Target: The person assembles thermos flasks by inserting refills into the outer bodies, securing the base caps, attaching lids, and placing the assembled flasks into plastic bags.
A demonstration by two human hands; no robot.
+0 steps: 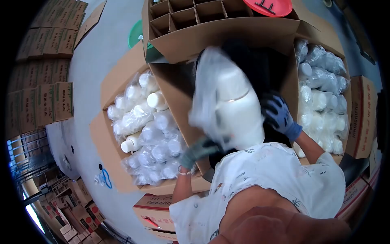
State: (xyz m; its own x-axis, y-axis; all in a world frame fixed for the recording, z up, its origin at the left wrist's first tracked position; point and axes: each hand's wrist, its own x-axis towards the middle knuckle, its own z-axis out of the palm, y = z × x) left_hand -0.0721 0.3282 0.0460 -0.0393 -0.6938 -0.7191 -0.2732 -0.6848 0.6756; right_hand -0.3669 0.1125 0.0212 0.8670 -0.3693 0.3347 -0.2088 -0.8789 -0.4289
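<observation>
A large white bottle (239,118), tilted and partly wrapped in a clear plastic bag (207,89), is held close over my lap. My right hand (280,114), in a blue and dark glove, presses curled fingers against the bottle's right side. My left hand (201,151), in a grey-green glove, is at the bottle's lower left by the loose edge of the bag. Motion smears its fingers, so its grip is unclear. The bag's top is blurred too.
Open cartons of bagged white bottles stand to the left (152,134) and right (321,97). Ahead is a carton with cardboard dividers (191,24), with a red lid (270,6) holding small dark tools. A green basin (136,34) sits behind; stacked boxes (44,89) line the far left.
</observation>
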